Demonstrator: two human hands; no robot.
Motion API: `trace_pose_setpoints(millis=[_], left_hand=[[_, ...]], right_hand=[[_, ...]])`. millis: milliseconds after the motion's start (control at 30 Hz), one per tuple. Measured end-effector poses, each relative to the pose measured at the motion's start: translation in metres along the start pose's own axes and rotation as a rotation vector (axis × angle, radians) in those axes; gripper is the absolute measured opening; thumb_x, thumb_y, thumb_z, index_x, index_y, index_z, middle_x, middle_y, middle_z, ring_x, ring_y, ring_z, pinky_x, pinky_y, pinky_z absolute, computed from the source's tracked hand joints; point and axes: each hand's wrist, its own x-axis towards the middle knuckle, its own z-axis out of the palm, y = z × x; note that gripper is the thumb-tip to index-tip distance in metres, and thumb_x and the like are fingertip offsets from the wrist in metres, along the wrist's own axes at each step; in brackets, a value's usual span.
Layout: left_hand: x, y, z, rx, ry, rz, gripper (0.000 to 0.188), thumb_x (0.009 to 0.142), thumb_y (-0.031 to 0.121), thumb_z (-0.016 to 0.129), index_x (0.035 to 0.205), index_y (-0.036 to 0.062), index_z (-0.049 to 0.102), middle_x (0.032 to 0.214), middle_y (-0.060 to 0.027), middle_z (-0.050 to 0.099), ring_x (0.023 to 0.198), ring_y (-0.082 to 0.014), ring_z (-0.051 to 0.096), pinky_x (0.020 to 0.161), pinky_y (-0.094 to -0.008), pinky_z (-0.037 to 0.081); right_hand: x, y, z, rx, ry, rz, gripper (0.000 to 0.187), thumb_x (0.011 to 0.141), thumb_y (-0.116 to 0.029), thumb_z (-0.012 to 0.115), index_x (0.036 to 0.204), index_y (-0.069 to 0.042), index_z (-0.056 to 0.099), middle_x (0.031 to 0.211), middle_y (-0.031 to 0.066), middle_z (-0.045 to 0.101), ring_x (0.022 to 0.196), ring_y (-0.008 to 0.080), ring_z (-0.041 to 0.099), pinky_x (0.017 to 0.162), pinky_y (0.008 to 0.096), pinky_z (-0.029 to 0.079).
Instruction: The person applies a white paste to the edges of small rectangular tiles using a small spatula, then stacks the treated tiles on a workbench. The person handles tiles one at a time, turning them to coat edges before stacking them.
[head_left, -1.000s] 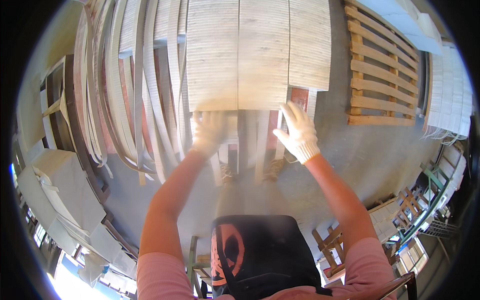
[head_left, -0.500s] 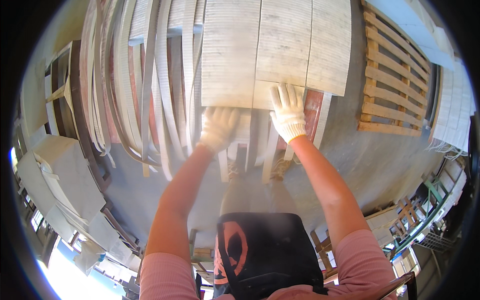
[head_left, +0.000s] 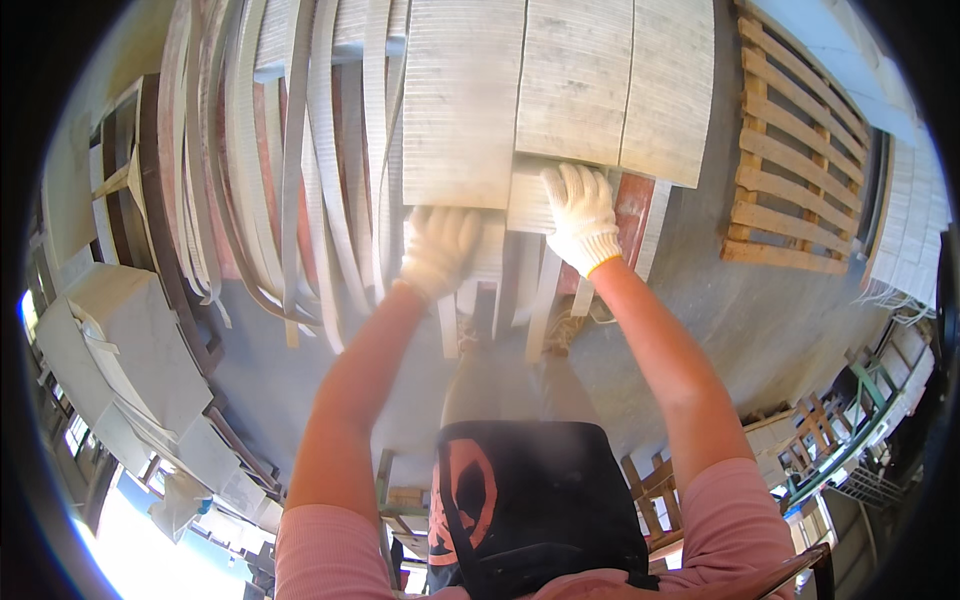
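With the right white-gloved hand [head_left: 582,216] come inward, a pale ribbed block [head_left: 528,196] lies bare, reachable, under the long whitish panel [head_left: 570,85]. Right fingers close-set over it; left white-gloved hand [head_left: 437,248] blurred; cannot tell either grip.

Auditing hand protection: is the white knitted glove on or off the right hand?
On: the white knitted glove covers the right hand, its yellow-edged cuff around the wrist.

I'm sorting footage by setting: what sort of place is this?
Probably a warehouse or workshop: a slatted wooden pallet lies on the bare grey floor, pale ridged slabs lie side by side, and long pale strips hang beside them.
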Motion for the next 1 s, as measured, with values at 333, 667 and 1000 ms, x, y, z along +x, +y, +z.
trace_pose_setpoints(millis=[333, 667, 1000], left_hand=[[0.009, 0.006, -0.015, 0.093, -0.205, -0.018, 0.088, 0.068, 0.025, 0.082, 0.143, 0.0025, 0.041, 0.132, -0.0184, 0.052, 0.127, -0.0356, 0.049, 0.108, -0.059, 0.032], [0.023, 0.044, -0.075, -0.003, -0.549, -0.262, 0.091, 0.064, 0.035, 0.087, 0.137, 0.0042, 0.043, 0.125, -0.0193, 0.059, 0.119, -0.0363, 0.059, 0.101, -0.0466, 0.046], [-0.222, 0.103, -0.163, -0.598, -0.408, -0.615, 0.122, 0.048, 0.041, 0.101, 0.148, 0.0011, 0.042, 0.141, -0.0195, 0.059, 0.129, -0.0374, 0.059, 0.108, -0.0455, 0.049]], right_hand=[[0.015, 0.005, -0.008, -0.035, -0.223, -0.018, 0.069, 0.079, -0.017, 0.07, 0.144, -0.012, 0.047, 0.116, 0.0108, 0.061, 0.109, 0.0281, 0.057, 0.088, 0.0449, 0.042], [-0.011, -0.01, -0.081, 0.14, -0.614, 0.165, 0.077, 0.071, -0.02, 0.078, 0.14, -0.008, 0.046, 0.127, 0.0169, 0.061, 0.12, 0.0319, 0.059, 0.097, 0.0473, 0.047], [-0.306, -0.006, -0.199, 0.665, -0.443, 0.857, 0.095, 0.049, -0.037, 0.09, 0.133, -0.009, 0.054, 0.12, 0.022, 0.065, 0.115, 0.0425, 0.06, 0.097, 0.0494, 0.051]])
